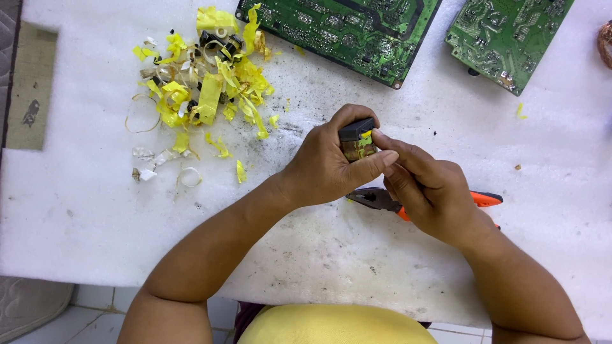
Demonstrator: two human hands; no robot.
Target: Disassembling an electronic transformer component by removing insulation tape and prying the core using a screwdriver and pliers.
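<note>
My left hand (328, 162) grips a small transformer (357, 139) with a black core, copper windings and a bit of yellow tape. It is held above the white foam mat (76, 191) at the middle of the view. My right hand (427, 185) meets it from the right, with the fingertips pinching at the yellow tape on the transformer's side. Under my right hand, a pair of pliers (376, 199) with orange handles lies on the mat.
A heap of torn yellow tape, white strips and black bits (204, 89) lies at the upper left. Two green circuit boards (344, 32) (507, 35) rest along the far edge. A copper wire coil (605, 43) shows at the right edge. A tiled floor lies below the table's near edge.
</note>
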